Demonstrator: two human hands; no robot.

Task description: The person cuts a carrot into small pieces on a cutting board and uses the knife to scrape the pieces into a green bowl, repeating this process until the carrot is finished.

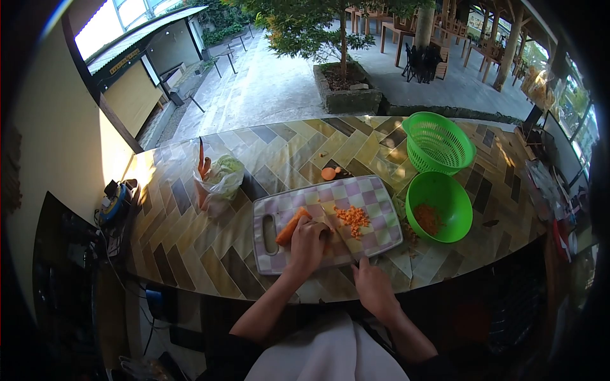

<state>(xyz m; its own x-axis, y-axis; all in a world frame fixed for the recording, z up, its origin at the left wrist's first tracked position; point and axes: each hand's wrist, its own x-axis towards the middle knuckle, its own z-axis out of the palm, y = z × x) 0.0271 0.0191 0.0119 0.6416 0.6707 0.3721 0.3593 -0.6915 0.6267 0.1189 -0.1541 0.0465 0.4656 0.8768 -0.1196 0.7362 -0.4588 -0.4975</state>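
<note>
An orange peeled carrot [291, 228] is laid on the left part of a rectangular cutting board [379, 202] with a pink-and-white checked face and pale rim. The carrot is partly covered by the left hand [309, 237], whose fingers are bent downward; whether anything is gripped beneath them cannot be told. A long, narrow-bladed knife [341, 236] is held in the closed right hand [373, 283], its tip pointed away from the body, its handle end carried across the board's near edge. Small diced orange pieces [353, 220] are heaped right of the blade, well inside the board's far and right edges.

Just beyond the right edge, a round bright-green bowl [459, 206] with orange bits inside is set, backed by a green perforated plastic colander [438, 143]. Past the far edge, a round orange carrot piece [328, 173] is placed. To the left, a clear plastic bag [223, 181] is separated from the board by a stretch of herringbone-patterned tabletop [184, 247]. Only a narrow strip of that surface is left between the board and the table's curved near edge, crossed by both arms.
</note>
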